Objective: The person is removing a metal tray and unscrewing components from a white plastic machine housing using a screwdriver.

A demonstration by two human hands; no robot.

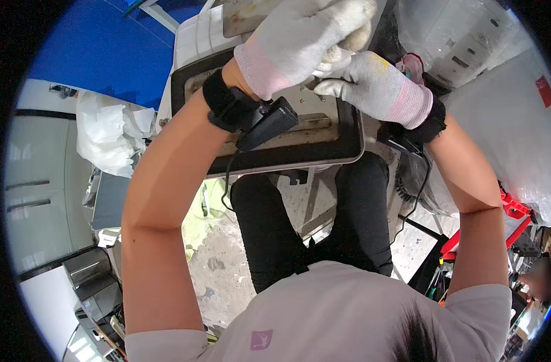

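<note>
Both my hands wear white-grey knit work gloves with pink cuffs. They meet above a rectangular metal panel with a thick black border, its bare metal stained and dotted with small fixings. My left hand reaches across the panel's far part with its fingers curled; what they hold is hidden. Close against it, my right hand has thumb and fingers bent inward. A small dull metal bit shows near its thumb, too unclear to name. Black straps with small devices and cables circle both wrists.
A stained metal plate lies beyond the panel on a white surface. Plastic-wrapped white units stand at the right, near a red frame. White plastic wrapping and grey cabinets are at the left. Another person is far right.
</note>
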